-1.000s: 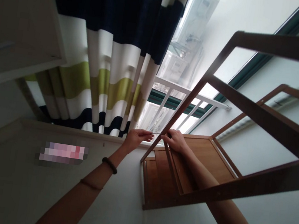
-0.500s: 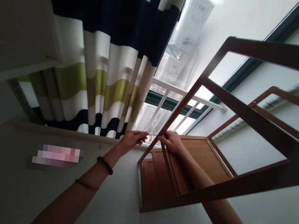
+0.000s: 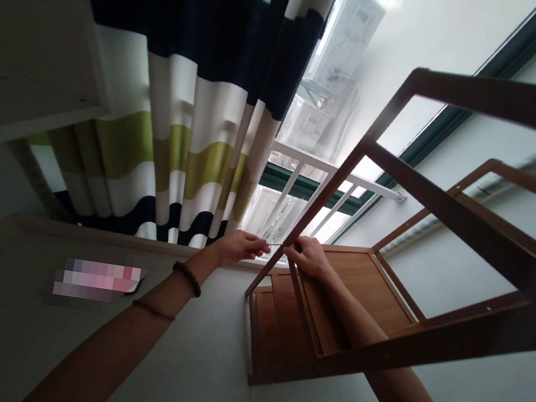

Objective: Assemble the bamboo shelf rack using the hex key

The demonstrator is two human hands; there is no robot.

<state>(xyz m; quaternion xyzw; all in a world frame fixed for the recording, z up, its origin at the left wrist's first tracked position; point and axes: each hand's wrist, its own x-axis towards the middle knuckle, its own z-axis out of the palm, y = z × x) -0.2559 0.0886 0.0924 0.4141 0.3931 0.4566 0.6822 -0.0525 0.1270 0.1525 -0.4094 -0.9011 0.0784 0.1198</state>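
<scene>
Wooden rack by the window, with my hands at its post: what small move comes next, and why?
Perhaps give the thin rod a slight turn with your left hand: its fingertips pinch one end, and the other reaches the post. Your right hand, on the wooden rack beside that post, could steady it.

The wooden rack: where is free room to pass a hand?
There is a gap between the top rail and second rail. The panel looks bare beyond the right forearm. Crowded: the post, near left hand, right hand and thin rod.
</scene>
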